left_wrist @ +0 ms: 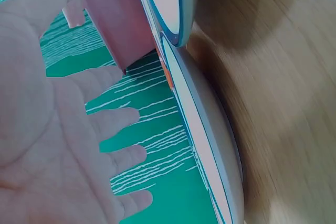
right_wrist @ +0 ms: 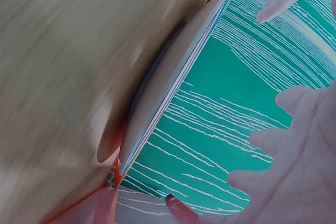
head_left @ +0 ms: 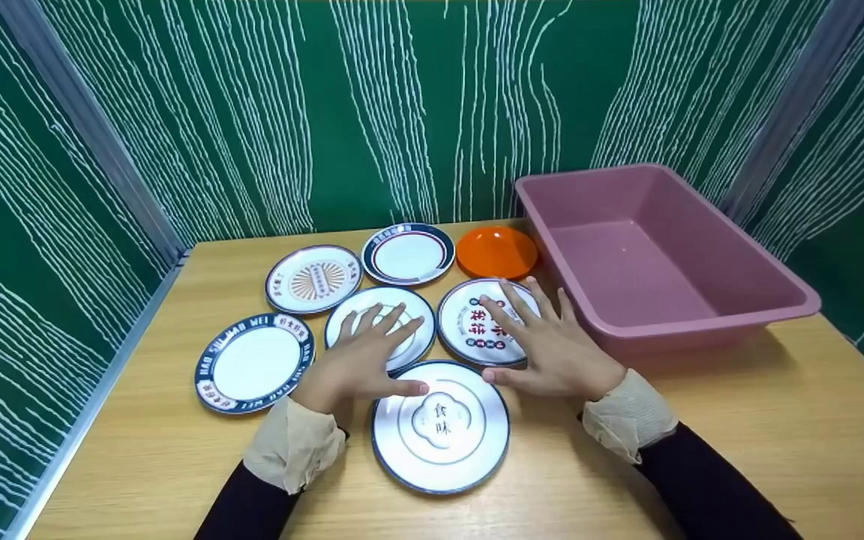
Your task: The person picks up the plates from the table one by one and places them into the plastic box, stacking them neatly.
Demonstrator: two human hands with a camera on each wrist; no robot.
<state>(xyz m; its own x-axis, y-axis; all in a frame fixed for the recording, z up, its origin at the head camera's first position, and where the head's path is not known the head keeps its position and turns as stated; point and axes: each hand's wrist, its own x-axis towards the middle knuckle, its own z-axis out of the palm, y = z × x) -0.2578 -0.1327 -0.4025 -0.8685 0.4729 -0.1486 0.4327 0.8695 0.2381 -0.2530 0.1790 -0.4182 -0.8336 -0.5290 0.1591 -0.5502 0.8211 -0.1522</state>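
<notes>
My left hand (head_left: 361, 364) is held with fingers spread over a white plate with thin ring lines (head_left: 413, 350). Its palm and straight fingers show in the left wrist view, apart from the plate edges. Spread the same way, my right hand (head_left: 552, 349) hovers over the right part of a white plate with red and blue characters (head_left: 463, 330). The right wrist view shows a gap between its fingers (right_wrist: 268, 140) and the plate's side (right_wrist: 163, 82). Between the thumbs, nearest me, lies a blue-rimmed plate with a flower outline (head_left: 439, 457). Neither hand holds anything.
A plate with a dark lettered rim (head_left: 252, 367) lies at left. Behind are a sunburst plate (head_left: 312, 277), a navy-rimmed plate (head_left: 408, 255) and an orange plate (head_left: 496, 253). A deep pink tub (head_left: 642, 270) stands at right. Green white-streaked walls (head_left: 439, 112) border the wooden table (head_left: 139, 450).
</notes>
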